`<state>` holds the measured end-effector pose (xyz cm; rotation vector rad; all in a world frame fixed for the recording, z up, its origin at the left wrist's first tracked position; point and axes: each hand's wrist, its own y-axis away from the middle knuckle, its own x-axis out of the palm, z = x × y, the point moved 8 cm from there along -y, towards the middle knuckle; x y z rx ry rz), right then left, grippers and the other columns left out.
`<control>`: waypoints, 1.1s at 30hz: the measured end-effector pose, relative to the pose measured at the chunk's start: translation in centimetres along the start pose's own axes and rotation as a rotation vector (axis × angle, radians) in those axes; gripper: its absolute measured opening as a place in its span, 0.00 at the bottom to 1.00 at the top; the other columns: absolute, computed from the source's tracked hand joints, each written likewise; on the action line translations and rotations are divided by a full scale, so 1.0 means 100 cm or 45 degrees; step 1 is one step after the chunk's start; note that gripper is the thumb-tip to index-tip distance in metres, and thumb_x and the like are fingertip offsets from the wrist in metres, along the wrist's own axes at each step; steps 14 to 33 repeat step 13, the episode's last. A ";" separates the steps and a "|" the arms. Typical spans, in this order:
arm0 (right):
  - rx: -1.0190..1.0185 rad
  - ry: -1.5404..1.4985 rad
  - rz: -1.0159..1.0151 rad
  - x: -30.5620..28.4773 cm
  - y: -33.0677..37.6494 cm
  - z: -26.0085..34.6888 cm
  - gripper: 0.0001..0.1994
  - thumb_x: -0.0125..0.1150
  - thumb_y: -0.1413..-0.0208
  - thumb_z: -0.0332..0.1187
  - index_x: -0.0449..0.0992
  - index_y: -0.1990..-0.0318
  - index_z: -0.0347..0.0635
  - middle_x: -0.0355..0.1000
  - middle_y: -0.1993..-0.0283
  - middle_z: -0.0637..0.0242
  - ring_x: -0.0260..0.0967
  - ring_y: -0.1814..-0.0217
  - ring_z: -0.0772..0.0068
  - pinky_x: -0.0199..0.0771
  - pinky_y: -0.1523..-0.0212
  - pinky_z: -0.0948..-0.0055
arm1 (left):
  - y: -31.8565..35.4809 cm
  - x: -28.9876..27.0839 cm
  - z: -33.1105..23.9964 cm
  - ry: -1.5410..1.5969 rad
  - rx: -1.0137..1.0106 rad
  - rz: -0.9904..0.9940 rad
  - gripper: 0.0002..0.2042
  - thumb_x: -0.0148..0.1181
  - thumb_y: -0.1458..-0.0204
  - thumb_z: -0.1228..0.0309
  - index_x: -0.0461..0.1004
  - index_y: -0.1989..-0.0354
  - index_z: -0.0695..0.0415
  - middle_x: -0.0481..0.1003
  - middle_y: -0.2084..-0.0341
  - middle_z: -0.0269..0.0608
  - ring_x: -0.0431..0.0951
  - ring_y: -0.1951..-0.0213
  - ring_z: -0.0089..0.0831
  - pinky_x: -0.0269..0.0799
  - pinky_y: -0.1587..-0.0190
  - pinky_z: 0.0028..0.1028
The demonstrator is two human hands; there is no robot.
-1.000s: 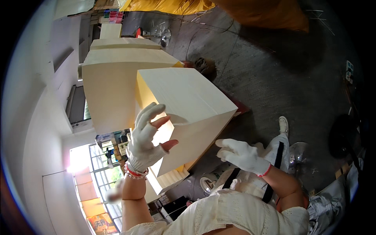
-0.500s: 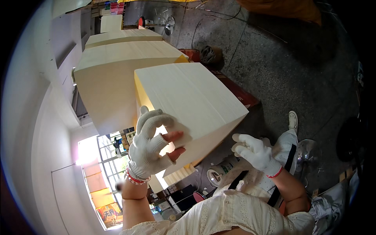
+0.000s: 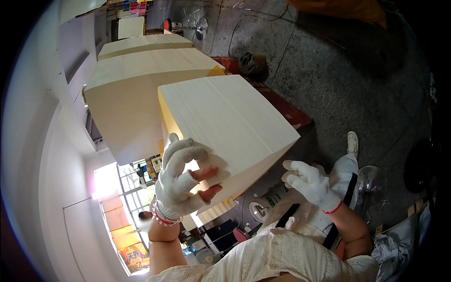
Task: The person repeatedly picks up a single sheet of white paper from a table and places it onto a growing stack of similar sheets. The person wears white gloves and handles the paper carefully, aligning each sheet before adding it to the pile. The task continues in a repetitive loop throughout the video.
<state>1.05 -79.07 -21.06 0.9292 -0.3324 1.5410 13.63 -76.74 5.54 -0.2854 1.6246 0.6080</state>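
A tall stack of large cream paper sheets stands before me, its layered edges facing me. At the stack's near left corner is my left hand in a white knitted glove with bare thumb and forefinger tips. Its fingers are curved and spread, with a gap between thumb and forefinger. The forefinger lies against the corner, where a small pale flap shows; whether it is pinched I cannot make out. My right hand, also gloved in white, hovers right of the stack's near corner, apart from it, with loosely bent fingers and nothing in them.
More paper stacks stand behind and to the left. A dark red pallet or board shows under the stack's right side. On the grey floor are a brown roll-shaped bundle and a round-based stand. A bright window is at lower left.
My left hand stays at the stack's corner, and a small pale flap now shows by its forefinger. My right hand has barely moved. The view has shifted slightly.
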 end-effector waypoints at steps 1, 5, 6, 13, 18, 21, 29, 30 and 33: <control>0.010 -0.010 0.008 0.000 0.000 -0.001 0.21 0.56 0.40 0.31 0.66 0.43 0.26 0.74 0.61 0.61 0.72 0.60 0.78 0.75 0.59 0.76 | 0.000 0.000 0.000 0.001 0.001 0.000 0.23 0.77 0.82 0.68 0.81 0.69 0.50 0.72 0.60 0.37 0.72 0.51 0.44 0.66 0.47 0.48; 0.017 -0.018 0.031 0.000 -0.003 -0.007 0.21 0.56 0.40 0.31 0.66 0.43 0.26 0.74 0.61 0.61 0.71 0.60 0.78 0.74 0.58 0.76 | -0.001 -0.002 -0.001 0.009 -0.018 -0.001 0.22 0.77 0.82 0.70 0.81 0.69 0.50 0.73 0.60 0.37 0.72 0.51 0.44 0.66 0.46 0.47; 0.012 -0.013 0.035 0.000 -0.003 -0.009 0.21 0.55 0.40 0.31 0.65 0.43 0.26 0.74 0.61 0.61 0.71 0.60 0.78 0.74 0.58 0.76 | 0.000 -0.002 0.000 0.013 -0.024 -0.012 0.22 0.77 0.82 0.70 0.81 0.69 0.49 0.73 0.60 0.37 0.72 0.51 0.45 0.66 0.46 0.46; 0.119 0.126 0.092 0.000 -0.003 -0.009 0.21 0.52 0.39 0.27 0.63 0.39 0.30 0.74 0.52 0.60 0.71 0.52 0.79 0.72 0.52 0.78 | 0.004 -0.002 0.003 0.051 -0.033 -0.060 0.23 0.78 0.81 0.69 0.81 0.68 0.49 0.74 0.59 0.39 0.72 0.49 0.45 0.66 0.44 0.45; 0.119 0.126 0.092 0.000 -0.003 -0.009 0.21 0.52 0.39 0.27 0.63 0.39 0.30 0.74 0.52 0.60 0.71 0.52 0.79 0.72 0.52 0.78 | 0.004 -0.002 0.003 0.051 -0.033 -0.060 0.23 0.78 0.81 0.69 0.81 0.68 0.49 0.74 0.59 0.39 0.72 0.49 0.45 0.66 0.44 0.45; 0.119 0.126 0.092 0.000 -0.003 -0.009 0.21 0.52 0.39 0.27 0.63 0.39 0.30 0.74 0.52 0.60 0.71 0.52 0.79 0.72 0.52 0.78 | 0.004 -0.002 0.003 0.051 -0.033 -0.060 0.23 0.78 0.81 0.69 0.81 0.68 0.49 0.74 0.59 0.39 0.72 0.49 0.45 0.66 0.44 0.45; 0.119 0.126 0.092 0.000 -0.003 -0.009 0.21 0.52 0.39 0.27 0.63 0.39 0.30 0.74 0.52 0.60 0.71 0.52 0.79 0.72 0.52 0.78 | 0.004 -0.002 0.003 0.051 -0.033 -0.060 0.23 0.78 0.81 0.69 0.81 0.68 0.49 0.74 0.59 0.39 0.72 0.49 0.45 0.66 0.44 0.45; 0.119 0.126 0.092 0.000 -0.003 -0.009 0.21 0.52 0.39 0.27 0.63 0.39 0.30 0.74 0.52 0.60 0.71 0.52 0.79 0.72 0.52 0.78 | 0.004 -0.002 0.003 0.051 -0.033 -0.060 0.23 0.78 0.81 0.69 0.81 0.68 0.49 0.74 0.59 0.39 0.72 0.49 0.45 0.66 0.44 0.45; 0.119 0.126 0.092 0.000 -0.003 -0.009 0.21 0.52 0.39 0.27 0.63 0.39 0.30 0.74 0.52 0.60 0.71 0.52 0.79 0.72 0.52 0.78 | 0.004 -0.002 0.003 0.051 -0.033 -0.060 0.23 0.78 0.81 0.69 0.81 0.68 0.49 0.74 0.59 0.39 0.72 0.49 0.45 0.66 0.44 0.45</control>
